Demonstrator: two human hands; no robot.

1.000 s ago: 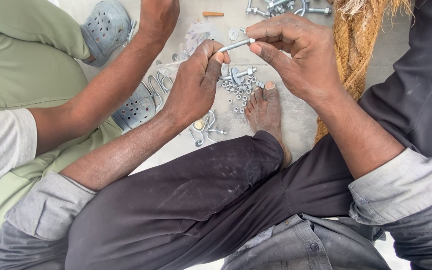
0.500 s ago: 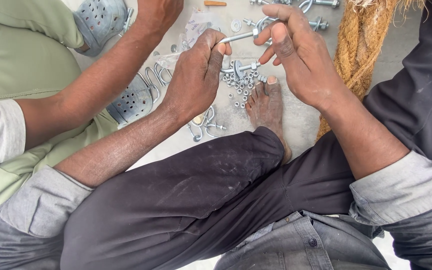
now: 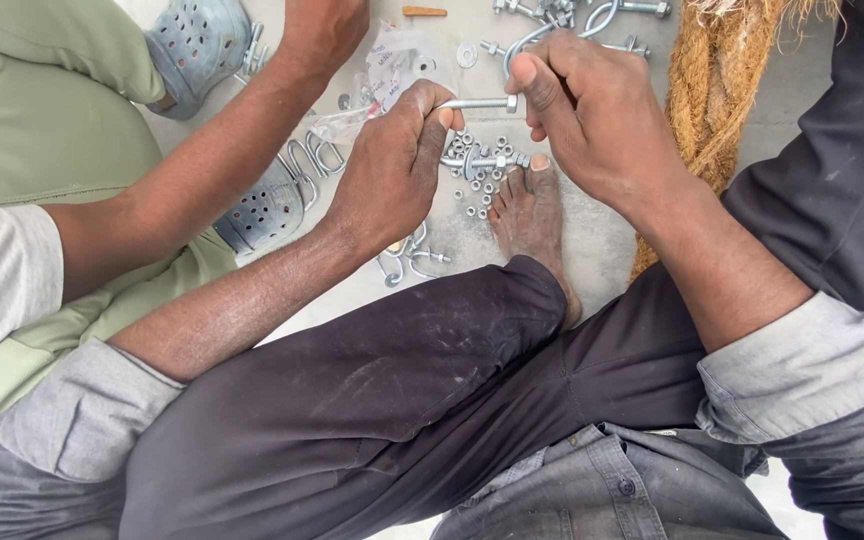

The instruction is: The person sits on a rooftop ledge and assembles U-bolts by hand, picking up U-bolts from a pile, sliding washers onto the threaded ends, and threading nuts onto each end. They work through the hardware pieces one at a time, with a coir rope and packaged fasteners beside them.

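While a person sits cross-legged on the pale concrete floor (image 3: 602,240), the left hand (image 3: 392,165) and right hand (image 3: 592,115) each pinch one end of a slim silver threaded metal bolt (image 3: 477,103), fingers pressed tight, above a scatter of small silver nuts (image 3: 477,185) beside the bare foot (image 3: 532,215).

One head cam only, looking steeply down from close over the person's lap. Frame centre: left hand (image 3: 392,170) & right hand (image 3: 592,125) above the floor (image 3: 602,240). Co-worker's arm (image 3: 222,160) enters top left. No 2nd view.
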